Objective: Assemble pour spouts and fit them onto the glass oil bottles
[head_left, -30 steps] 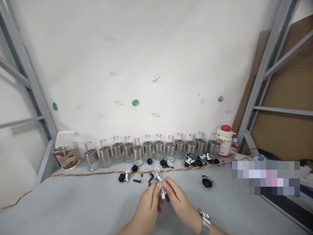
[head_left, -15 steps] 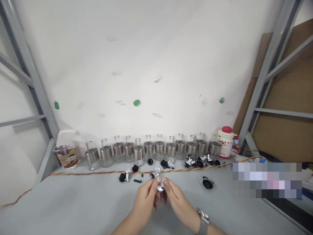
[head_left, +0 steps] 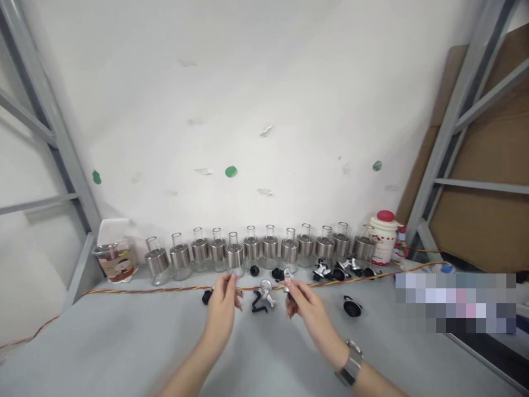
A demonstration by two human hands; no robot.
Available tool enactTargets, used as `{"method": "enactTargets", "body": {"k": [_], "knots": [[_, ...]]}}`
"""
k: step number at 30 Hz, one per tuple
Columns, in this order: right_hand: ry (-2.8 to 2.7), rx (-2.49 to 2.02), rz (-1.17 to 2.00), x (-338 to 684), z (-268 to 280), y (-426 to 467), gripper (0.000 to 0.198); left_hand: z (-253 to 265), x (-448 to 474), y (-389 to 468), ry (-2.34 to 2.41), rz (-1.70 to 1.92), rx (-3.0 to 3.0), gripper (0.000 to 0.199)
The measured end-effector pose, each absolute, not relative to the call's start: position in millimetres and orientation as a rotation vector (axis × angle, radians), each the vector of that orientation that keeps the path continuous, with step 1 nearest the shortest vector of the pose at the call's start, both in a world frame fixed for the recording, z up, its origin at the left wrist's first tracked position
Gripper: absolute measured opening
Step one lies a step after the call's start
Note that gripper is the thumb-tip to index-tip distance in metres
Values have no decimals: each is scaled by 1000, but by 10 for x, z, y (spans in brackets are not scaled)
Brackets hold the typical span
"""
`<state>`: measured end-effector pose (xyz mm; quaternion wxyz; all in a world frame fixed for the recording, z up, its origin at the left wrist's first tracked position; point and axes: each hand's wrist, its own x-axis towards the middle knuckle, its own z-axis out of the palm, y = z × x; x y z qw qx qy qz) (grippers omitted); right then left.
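Observation:
My left hand point(head_left: 223, 303) is over the small black parts, its fingers curled together; what they hold, if anything, is hidden. Beside it a round black cap point(head_left: 206, 298) shows partly. My right hand point(head_left: 303, 302) is closed, with something small and dark at its fingertips that I cannot make out. Between the hands, on the grey table, lies a silver bottle-pourer part point(head_left: 266, 292) with a round disc and a spout. A bent black piece point(head_left: 259, 307) lies against its left side. Just beyond my right fingertips is another silver part point(head_left: 287, 274).
A row of glass bottles with steel sleeves point(head_left: 234, 255) lines the wall. More black-and-silver pourers point(head_left: 322, 269) lie before them, and a black round part point(head_left: 352, 306) sits to the right. A twisted cable point(head_left: 157, 290) crosses the table. A cup point(head_left: 118, 263) and a white-red jar point(head_left: 383, 237) flank the bottles.
My hands have moved apart and let go of the silver part, which now lies on the table between them. The left went left over the black parts, the right slightly right and farther forward.

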<state>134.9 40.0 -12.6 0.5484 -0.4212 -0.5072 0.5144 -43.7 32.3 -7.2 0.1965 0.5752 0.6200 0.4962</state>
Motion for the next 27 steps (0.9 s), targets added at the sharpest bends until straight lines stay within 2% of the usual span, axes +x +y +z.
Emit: {"method": "enactTargets", "body": {"k": [5,11,27], "knots": [[-1020,-1009,1288,1393,-113,450,41,-209,-638,450,1908,1255,1866,28],[-1087,-1015,1342,1292,-173,385,45,-463,-583,518,1905,1011,2182,29],[-1300,-973,1343,1209,-246,340,47,-418,-607,548,1961,845,2271,25]]}}
